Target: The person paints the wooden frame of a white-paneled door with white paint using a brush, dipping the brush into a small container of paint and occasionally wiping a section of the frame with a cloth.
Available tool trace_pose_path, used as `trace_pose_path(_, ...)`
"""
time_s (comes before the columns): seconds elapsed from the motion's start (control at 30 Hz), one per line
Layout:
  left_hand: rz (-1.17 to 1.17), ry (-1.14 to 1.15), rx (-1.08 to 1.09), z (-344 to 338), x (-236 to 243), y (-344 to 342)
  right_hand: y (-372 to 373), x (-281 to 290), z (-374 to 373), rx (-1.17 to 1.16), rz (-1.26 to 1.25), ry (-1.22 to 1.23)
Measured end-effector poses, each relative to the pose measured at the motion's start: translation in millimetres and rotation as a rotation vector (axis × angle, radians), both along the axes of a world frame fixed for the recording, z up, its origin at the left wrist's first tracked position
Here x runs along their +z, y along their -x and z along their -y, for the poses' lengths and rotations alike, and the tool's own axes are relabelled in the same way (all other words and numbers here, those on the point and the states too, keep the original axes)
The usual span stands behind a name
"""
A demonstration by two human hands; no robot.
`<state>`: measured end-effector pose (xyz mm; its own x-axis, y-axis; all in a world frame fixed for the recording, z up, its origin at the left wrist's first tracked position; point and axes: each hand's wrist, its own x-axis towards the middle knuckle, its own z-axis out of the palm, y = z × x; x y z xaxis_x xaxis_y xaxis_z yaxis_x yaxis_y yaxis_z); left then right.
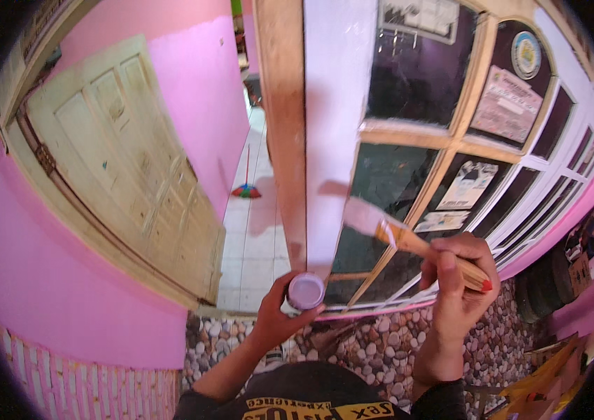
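Note:
My left hand [277, 306] is wrapped round a small round container of pale lilac paint [306, 291], held upright at the foot of the door post. In my right hand [462, 271] is a flat paintbrush [417, 245], gripped by its wooden handle with the red end toward me. Its bristles are coated in pale paint and point up and left, close to the edge of a lilac-painted post [339, 91]. Whether they touch the post I cannot tell; a shadow falls there. Left of that post runs a bare brown wooden strip [284, 126].
On the right stand glass panes in partly white, partly bare wood frames [402, 136], with papers stuck on. A worn cream door [125, 168] stands at the left. Beyond the doorway, a broom [246, 190] rests on white tiles. Pebble-patterned floor [381, 343] lies below; dark tyres [538, 290] sit at right.

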<state>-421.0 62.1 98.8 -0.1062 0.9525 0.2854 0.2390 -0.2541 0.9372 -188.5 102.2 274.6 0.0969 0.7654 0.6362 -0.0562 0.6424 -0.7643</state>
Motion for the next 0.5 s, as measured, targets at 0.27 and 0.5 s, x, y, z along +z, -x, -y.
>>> trace_pose_path(0.27,-0.104,-0.108,-0.075,-4,6,-5,-7,-34,15,0.256,0.52,0.138)
trace_pose_path(0.5,-0.11,-0.153,-0.094,-11,-2,-9,10,-60,3,0.331,0.691,0.077)
